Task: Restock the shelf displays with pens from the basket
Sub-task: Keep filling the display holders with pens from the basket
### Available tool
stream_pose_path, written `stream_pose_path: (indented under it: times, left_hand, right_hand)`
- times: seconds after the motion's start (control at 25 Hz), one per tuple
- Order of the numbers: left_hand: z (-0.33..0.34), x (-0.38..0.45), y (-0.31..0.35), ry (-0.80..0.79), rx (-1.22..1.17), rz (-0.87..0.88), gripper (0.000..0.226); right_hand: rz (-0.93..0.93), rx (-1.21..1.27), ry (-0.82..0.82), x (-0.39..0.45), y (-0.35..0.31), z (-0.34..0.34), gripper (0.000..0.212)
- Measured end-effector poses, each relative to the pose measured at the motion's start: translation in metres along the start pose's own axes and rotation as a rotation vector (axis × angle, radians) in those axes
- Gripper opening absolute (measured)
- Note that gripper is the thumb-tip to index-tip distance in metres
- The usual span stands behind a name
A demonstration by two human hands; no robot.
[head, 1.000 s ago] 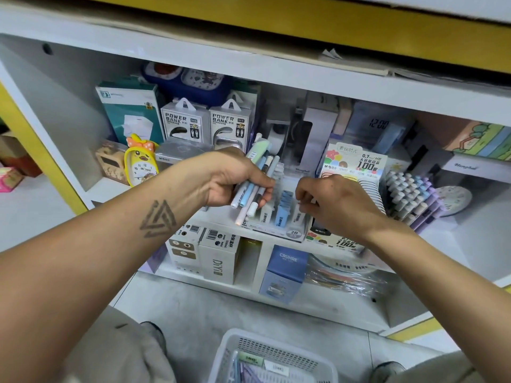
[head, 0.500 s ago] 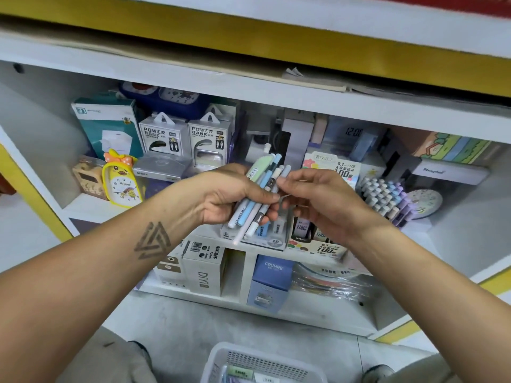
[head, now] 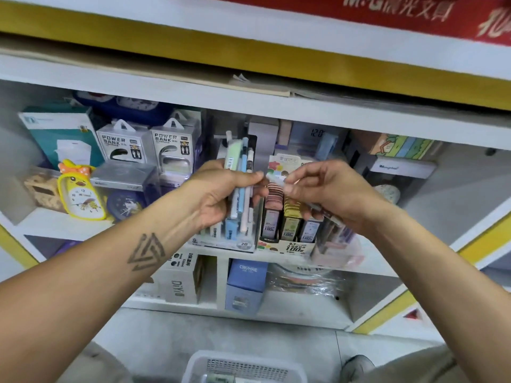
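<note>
Fingers [head: 221, 186] round pens [head: 241, 172]; basket [head: 243, 367] below

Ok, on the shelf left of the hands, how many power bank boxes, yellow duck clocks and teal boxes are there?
power bank boxes: 2
yellow duck clock: 1
teal box: 1
Total: 4
</note>
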State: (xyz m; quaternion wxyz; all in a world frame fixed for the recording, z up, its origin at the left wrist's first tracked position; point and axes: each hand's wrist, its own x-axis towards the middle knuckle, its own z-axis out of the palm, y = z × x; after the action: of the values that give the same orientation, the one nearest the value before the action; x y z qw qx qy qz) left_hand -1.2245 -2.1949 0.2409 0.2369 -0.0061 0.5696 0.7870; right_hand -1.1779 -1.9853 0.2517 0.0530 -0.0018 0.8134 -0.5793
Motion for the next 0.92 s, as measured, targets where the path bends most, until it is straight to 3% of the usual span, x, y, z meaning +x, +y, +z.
stream_pose_path:
  times: [0.2, 0.32, 0.44, 0.68, 0.92]
  left_hand:
    - [0.023, -0.002, -0.009, 0.051, 0.045, 0.052, 0.028]
    - [0.031, -0.001, -0.014, 0.099, 0.015, 0.054, 0.026]
    - [0.043, -0.003, -0.022, 0.017, 0.07, -0.001, 0.023]
    - [0.054, -0.001, -0.029, -0.083, 0.049, -0.079, 0.023]
    - [0.057, 0.002, -0.039, -0.114, 0.106, -0.115, 0.022]
  right_hand:
    - [0.009, -0.037, -0.058, -0.011, 0.007, -0.02, 0.024]
    - [-0.01, 0.309, 0.102, -0.021, 0.013, -0.048, 0.023]
    - [-0.076, 0.611, 0.332, -0.028, 0.02, -0.069, 0.014]
    - [-0.323, 0.064, 0.594, -0.051, 0.028, -0.096, 0.009]
    - [-0.333, -0.249, 0.464, -0.06, 0.046, -0.087, 0.026]
